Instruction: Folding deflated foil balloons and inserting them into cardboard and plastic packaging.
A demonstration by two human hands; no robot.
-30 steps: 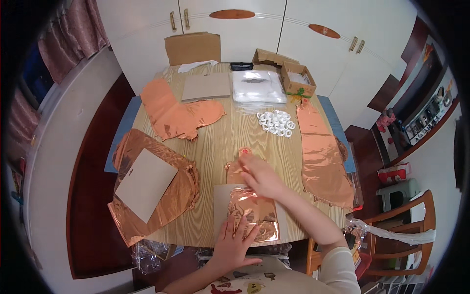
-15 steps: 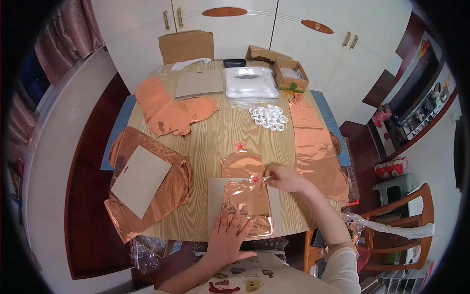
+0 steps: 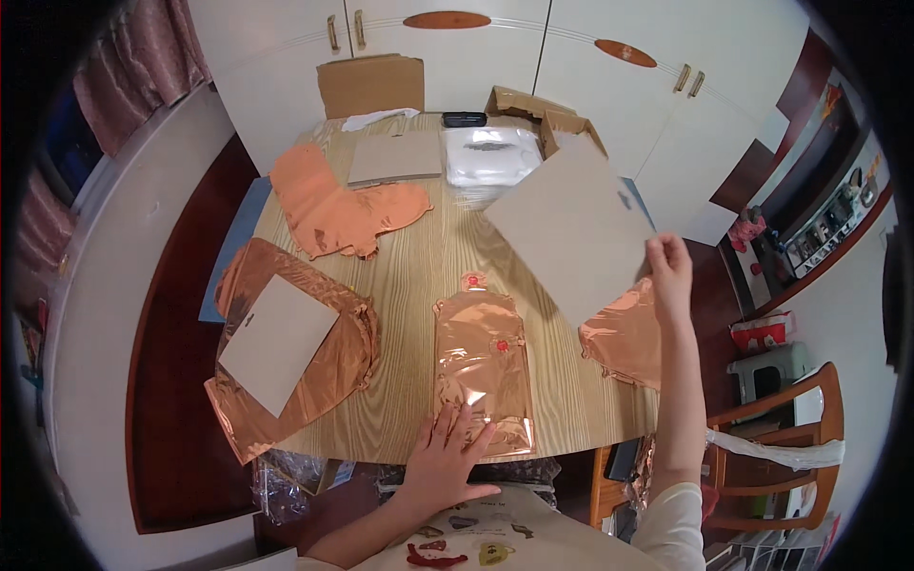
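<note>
Our left hand [image 3: 446, 466] rests flat, fingers spread, on the near end of the folded foil [image 3: 481, 366], gripping nothing; that foil lies at the middle of the near side of the desk [image 3: 405, 314]. With our right hand [image 3: 672, 266] we pinch the grey card [image 3: 571, 228] at its right corner, lifted above the desk and partly hiding the right foil [image 3: 624, 343]. To our left, another card [image 3: 278, 344] lies on the left foil [image 3: 343, 357].

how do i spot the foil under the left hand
On the wooden table, find the left hand at the near edge. It rests on a narrow copper-coloured foil piece. Unlike the wider foil to its left, this one shows two red spots.
</note>
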